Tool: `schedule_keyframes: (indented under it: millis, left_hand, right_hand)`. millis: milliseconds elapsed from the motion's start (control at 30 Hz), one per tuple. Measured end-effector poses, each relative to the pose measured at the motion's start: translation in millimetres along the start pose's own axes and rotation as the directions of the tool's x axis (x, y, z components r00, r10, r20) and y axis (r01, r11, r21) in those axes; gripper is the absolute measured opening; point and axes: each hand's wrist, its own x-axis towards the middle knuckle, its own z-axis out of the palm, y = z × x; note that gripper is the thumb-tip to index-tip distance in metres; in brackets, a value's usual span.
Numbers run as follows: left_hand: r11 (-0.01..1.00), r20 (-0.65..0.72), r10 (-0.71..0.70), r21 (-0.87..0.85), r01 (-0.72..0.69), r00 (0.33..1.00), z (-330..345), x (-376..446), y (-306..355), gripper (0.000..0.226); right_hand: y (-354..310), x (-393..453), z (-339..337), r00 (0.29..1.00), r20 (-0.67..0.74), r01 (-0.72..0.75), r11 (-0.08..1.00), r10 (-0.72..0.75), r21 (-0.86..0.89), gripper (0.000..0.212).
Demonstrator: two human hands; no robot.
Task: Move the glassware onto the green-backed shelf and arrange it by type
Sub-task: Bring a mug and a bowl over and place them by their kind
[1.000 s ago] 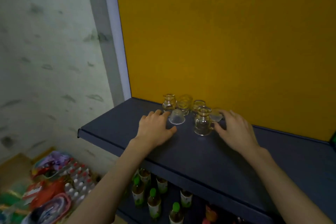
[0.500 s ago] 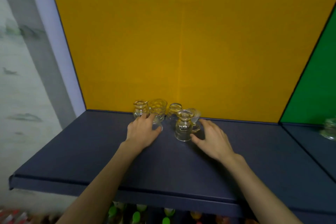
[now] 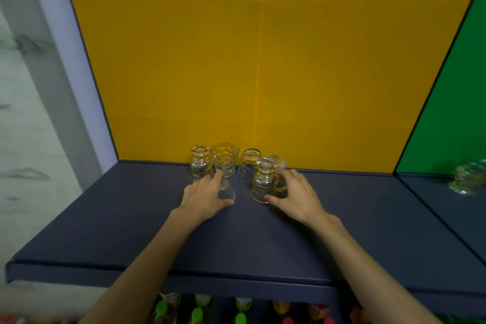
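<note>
Several clear glass pieces stand in a cluster at the back of the dark blue shelf [image 3: 131, 218], against the yellow back panel. From the left they are a small jug [image 3: 200, 163], a stemmed goblet [image 3: 225, 159], a second small jug [image 3: 249, 159], a ribbed glass [image 3: 279, 161] and, in front, a handled jug [image 3: 263, 183]. My left hand [image 3: 206, 197] curls round the goblet's stem and foot. My right hand [image 3: 295, 196] wraps the handled jug, thumb at its base and fingers behind its handle. The green-backed shelf [image 3: 447, 200] lies to the right.
More glassware [image 3: 469, 179] stands on the green-backed shelf at the right edge, blurred. A white post and a pale wall border the yellow section on the left. Bottles with green and red caps [image 3: 197, 313] stand on the shelf below.
The view has swung up and right, bringing the green panel into sight. My left hand has closed in round the goblet's stem and my right hand round the handled jug.
</note>
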Motion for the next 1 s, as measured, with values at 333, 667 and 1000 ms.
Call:
schedule_keyframes:
  millis: [333, 667, 1000]
  left_hand:
    - [0.815, -0.280, -0.163, -0.579, -0.032, 0.946, -0.3, -22.6, 0.6, 0.057]
    - [0.575, -0.316, -0.299, -0.813, -0.095, 0.901, -14.5, -35.4, -8.3, 0.080]
    - [0.430, -0.252, -0.301, -0.897, -0.105, 0.920, -14.0, -33.0, -9.2, 0.078]
  right_hand:
    - [2.4, 7.1, 11.2, 0.982, 0.092, -0.187, 0.897, 0.164, 0.400, 0.086]
    - [0.7, 16.3, 29.5, 0.971, 0.106, -0.240, 0.871, 0.216, 0.428, 0.084]
    - [-12.1, 6.9, -4.2, 0.987, 0.024, -0.155, 0.890, 0.160, 0.429, 0.064]
